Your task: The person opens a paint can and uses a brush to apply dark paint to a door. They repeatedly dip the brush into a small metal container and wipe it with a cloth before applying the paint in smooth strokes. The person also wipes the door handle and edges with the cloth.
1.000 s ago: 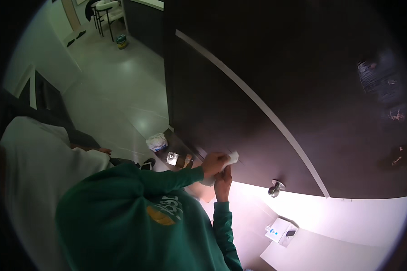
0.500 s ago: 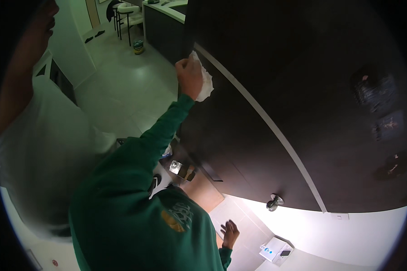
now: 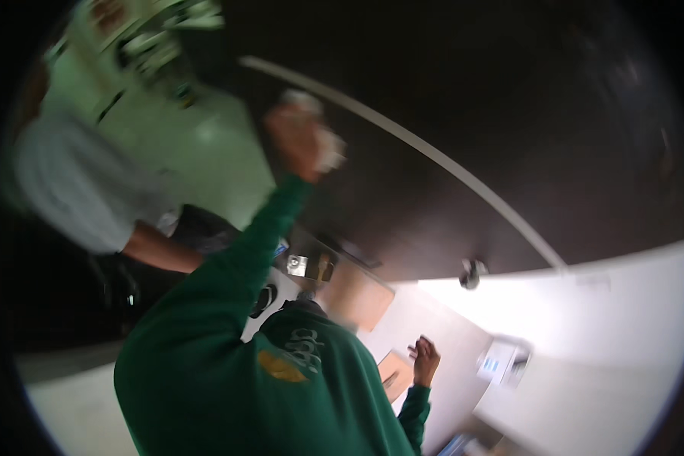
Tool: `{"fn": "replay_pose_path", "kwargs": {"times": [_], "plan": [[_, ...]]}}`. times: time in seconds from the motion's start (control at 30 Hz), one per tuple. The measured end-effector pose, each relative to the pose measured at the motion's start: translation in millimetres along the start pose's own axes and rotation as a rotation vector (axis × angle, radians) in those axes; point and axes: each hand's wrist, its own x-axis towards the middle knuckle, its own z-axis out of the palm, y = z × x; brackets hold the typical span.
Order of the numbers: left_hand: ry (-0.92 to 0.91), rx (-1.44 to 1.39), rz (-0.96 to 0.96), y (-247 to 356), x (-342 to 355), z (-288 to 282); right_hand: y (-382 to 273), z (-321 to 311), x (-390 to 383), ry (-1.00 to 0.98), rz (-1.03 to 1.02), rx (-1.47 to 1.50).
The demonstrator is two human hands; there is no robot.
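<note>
My left hand is closed round a crumpled white wipe, whose ends stick out on both sides of the fingers. Hand and wipe are at the dark brown door, just below its pale curved-looking strip. Motion blurs them, so I cannot tell how firmly the wipe touches the surface. A round metal doorknob sits by the door's lower edge in the picture. Lower right, my right hand hangs away from the door, holding nothing, with its fingers loosely apart.
Close on my left stands a person in a light grey shirt, one forearm reaching toward my sleeve. Past my body are a metal piece and a brown brush-like item. A white box is at the right; chairs stand far left.
The view has turned. My left hand with the wipe has shifted across the door, away from the strip's upper end. The other person's forearm has come into sight beside my left arm.
</note>
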Motion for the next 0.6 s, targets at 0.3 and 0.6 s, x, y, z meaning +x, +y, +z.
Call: {"fn": "replay_pose_path", "kwargs": {"times": [0.3, 0.6], "plan": [[0.103, -0.190, 0.248, 123, -41, -18, 63, 9, -88, 0.249, 0.258, 0.024], [-0.109, -0.541, 0.487, 263, -135, 18, 73, 37, -158, 0.522, 0.242, 0.061]]}}
